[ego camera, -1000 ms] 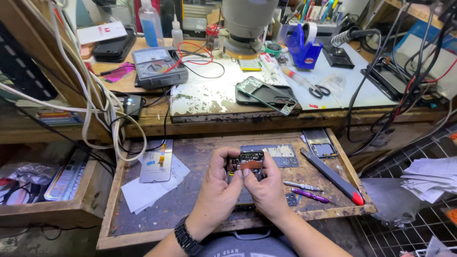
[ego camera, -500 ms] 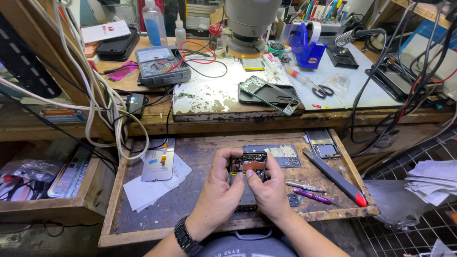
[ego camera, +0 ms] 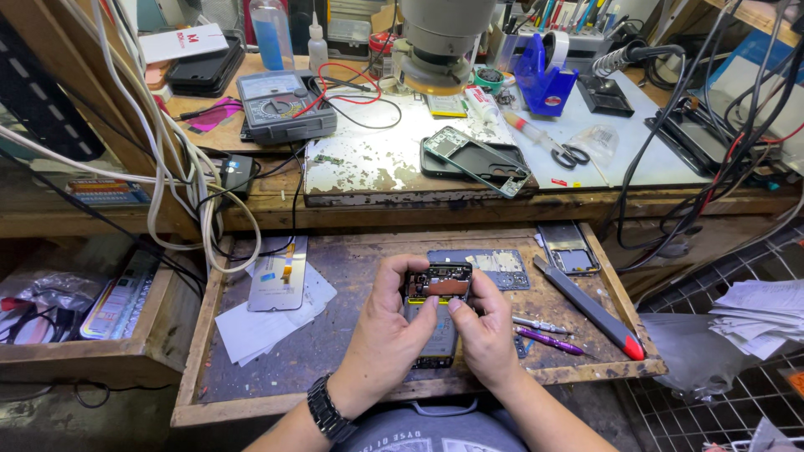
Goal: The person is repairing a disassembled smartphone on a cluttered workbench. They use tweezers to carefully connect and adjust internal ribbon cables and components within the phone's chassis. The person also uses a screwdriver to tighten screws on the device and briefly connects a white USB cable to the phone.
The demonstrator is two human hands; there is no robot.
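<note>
Almost nothing has moved since the earlier frames: both hands stay over the middle of the pull-out tray and keep the opened phone between them, and only the view has shifted a little.

The left hand holds the phone from its left side, with the thumb curled over the upper end. The right hand holds it from the right, and its thumb and forefinger press near the top, where the dark board and a copper-coloured part are visible. Both hands are closed around the phone, not spread. The phone has no back cover, so its inside is exposed; it is held just above the tray, near the front edge.

As a judgement, the disassembly is already well advanced, because the cover is off and loose parts lie around. What the fingers do at the top end is too small to tell, so it is not clear whether a part is coming out or going in.

Near the tray's left edge lies a screen panel on white paper. Behind the hands is a blue-grey plate. At the right lie a long red-tipped tool, a purple pen tool and a small screwdriver. On the surface behind the tray rest another phone frame and a multimeter.
</note>
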